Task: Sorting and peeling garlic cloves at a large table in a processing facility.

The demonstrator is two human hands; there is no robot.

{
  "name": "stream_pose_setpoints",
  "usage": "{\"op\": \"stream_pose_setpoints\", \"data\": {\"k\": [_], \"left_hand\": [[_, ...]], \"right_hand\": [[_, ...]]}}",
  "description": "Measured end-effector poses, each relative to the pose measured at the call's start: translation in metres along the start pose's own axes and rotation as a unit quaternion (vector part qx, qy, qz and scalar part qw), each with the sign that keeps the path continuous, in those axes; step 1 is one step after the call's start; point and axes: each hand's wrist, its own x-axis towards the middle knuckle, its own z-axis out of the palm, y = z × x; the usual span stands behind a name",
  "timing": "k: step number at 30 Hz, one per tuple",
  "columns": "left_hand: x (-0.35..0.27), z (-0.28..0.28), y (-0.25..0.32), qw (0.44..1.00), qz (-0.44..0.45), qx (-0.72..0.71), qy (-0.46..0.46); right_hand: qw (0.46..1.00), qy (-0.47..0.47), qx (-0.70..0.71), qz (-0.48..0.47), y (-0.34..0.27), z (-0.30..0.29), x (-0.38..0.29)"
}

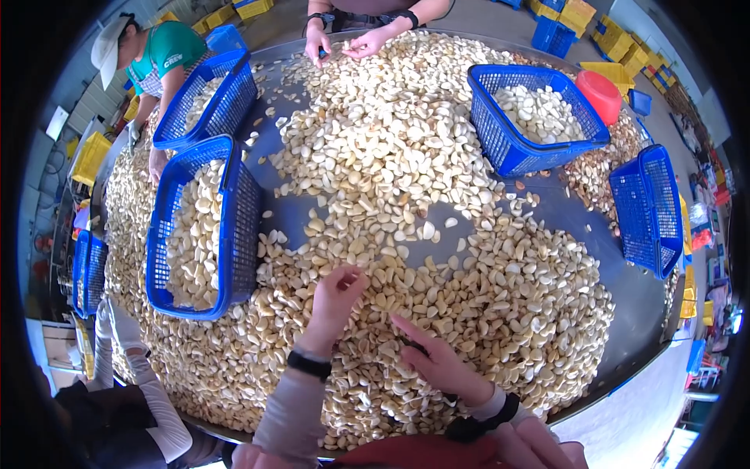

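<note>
My left hand (337, 299) hovers over a broad heap of pale, clove-shaped pieces (515, 287). Its thumb and fingers curl towards each other; whether a piece sits between them cannot be made out. Lower and to the right, my right hand (436, 360) has its index finger stretched towards the left. A small dark tool (415, 346), perhaps a knife handle, lies in its grip, and any blade is hidden. Dark bands circle both of my wrists. The pieces lie several deep under and around both hands, cream to light brown in colour.
Blue plastic baskets holding pale pieces stand left (234, 252), far left (205, 111) and far right (510, 129). Another blue basket (647, 211) tilts at the metal table's (621, 334) right edge, near a red tub (599, 97). Co-workers' hands (363, 44) work across the table; others stand left.
</note>
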Motion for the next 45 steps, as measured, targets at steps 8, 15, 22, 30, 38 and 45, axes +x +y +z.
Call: {"op": "stream_pose_setpoints", "data": {"k": [8, 15, 22, 30, 38, 45], "left_hand": [[-0.068, -0.004, 0.022, 0.823, -0.169, -0.525, -0.140], [-0.085, 0.009, 0.018, 0.786, -0.129, -0.589, -0.137], [-0.053, 0.003, 0.019, 0.767, -0.178, -0.592, -0.172], [0.015, 0.049, 0.000, 0.957, 0.070, 0.278, 0.038], [0.001, 0.043, 0.002, 0.963, 0.078, 0.255, 0.041], [-0.005, 0.040, -0.003, 0.971, 0.087, 0.223, -0.014]], "right_hand": [[0.992, 0.023, -0.074, -0.098, -0.024, 0.007, 0.009], [0.965, 0.055, -0.138, -0.214, -0.013, 0.013, 0.017], [0.983, -0.009, 0.162, 0.091, -0.001, 0.001, -0.001], [0.999, 0.015, 0.007, 0.050, 0.002, -0.005, -0.011], [0.994, 0.070, 0.075, 0.044, -0.008, -0.008, -0.001], [0.991, 0.077, 0.097, 0.052, -0.008, -0.008, -0.008]]}}
